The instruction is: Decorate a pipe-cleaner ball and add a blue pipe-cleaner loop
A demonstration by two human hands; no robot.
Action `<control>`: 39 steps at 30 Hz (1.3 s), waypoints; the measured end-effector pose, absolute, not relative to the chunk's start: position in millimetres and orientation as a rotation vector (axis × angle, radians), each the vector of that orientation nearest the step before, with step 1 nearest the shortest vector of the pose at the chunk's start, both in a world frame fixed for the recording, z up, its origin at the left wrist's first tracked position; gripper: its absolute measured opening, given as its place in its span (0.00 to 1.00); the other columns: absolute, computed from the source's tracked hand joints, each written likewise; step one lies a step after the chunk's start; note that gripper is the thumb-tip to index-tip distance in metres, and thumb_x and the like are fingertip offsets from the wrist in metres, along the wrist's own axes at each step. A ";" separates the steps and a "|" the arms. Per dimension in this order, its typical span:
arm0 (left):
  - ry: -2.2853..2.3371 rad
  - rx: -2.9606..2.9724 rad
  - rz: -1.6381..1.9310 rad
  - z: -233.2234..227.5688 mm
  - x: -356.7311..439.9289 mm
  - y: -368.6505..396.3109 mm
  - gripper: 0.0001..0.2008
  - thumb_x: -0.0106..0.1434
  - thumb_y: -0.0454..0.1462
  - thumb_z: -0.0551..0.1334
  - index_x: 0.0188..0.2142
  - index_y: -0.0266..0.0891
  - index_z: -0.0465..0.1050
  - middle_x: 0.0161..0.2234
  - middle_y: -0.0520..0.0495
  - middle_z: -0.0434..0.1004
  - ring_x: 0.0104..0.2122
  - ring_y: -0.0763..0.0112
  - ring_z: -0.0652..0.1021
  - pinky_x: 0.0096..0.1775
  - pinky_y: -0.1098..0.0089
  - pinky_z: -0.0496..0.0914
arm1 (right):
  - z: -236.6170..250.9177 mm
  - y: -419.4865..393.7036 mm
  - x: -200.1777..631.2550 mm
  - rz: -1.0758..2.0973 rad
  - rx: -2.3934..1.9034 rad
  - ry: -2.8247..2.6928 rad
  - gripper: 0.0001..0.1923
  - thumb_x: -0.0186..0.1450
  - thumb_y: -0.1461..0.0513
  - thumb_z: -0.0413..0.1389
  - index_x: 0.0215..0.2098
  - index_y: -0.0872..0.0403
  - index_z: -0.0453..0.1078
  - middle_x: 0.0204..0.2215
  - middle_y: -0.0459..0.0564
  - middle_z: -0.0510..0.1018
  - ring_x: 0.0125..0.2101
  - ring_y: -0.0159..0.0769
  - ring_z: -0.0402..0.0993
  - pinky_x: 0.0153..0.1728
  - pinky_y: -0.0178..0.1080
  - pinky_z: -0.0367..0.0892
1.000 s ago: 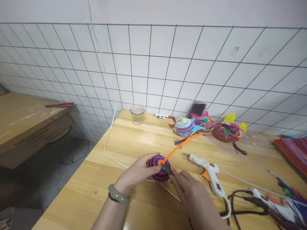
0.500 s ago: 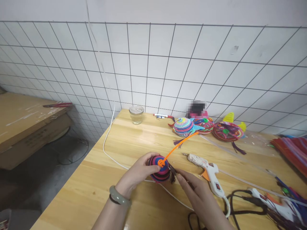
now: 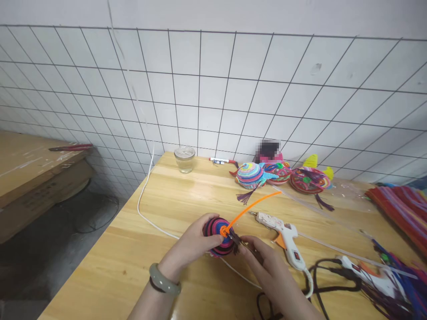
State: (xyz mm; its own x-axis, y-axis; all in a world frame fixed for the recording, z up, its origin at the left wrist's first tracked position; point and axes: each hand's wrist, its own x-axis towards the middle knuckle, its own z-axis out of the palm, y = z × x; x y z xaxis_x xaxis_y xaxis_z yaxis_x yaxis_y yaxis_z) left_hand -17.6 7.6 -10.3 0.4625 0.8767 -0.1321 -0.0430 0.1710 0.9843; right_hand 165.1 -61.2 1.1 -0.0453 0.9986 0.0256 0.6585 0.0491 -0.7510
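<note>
My left hand (image 3: 196, 242) is closed around a round, striped piece (image 3: 216, 226) in pink, blue and black, apparently coiled from fuzzy stems. On its upper side sits a small orange coil, from which an orange pipe cleaner (image 3: 255, 203) arcs up to the right. My thumb presses beside that coil. In my right hand (image 3: 263, 262), a dark, narrow pointed tool (image 3: 236, 238) is gripped, its tip at the orange coil. Its handle is hidden by my fingers, so its kind is unclear. A dark tassel partly shows behind the tool.
A white glue gun (image 3: 283, 235) lies right of my hands, with another glue gun (image 3: 370, 278) among black cables. Colourful fish-like crafts (image 3: 250, 174), a marker (image 3: 222, 160) and a glass jar (image 3: 184, 159) stand along the wall. Striped bundles (image 3: 396, 209) lie far right. A white cable crosses the table.
The tool in my right hand has moved left and up, from the tassel at the piece's edge to the orange coil. My left hand keeps its hold. The view has shifted slightly right.
</note>
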 end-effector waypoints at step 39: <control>0.722 1.133 0.723 2.7 -10.1 3.1 0.23 0.51 0.32 0.65 0.48 0.40 0.67 0.46 0.46 0.73 0.47 0.60 0.71 0.50 0.61 0.63 | 7.5 -42.4 176.6 0.215 -1.877 -2.353 0.10 0.65 0.57 0.47 0.28 0.52 0.62 0.19 0.47 0.78 0.21 0.39 0.76 0.18 0.33 0.55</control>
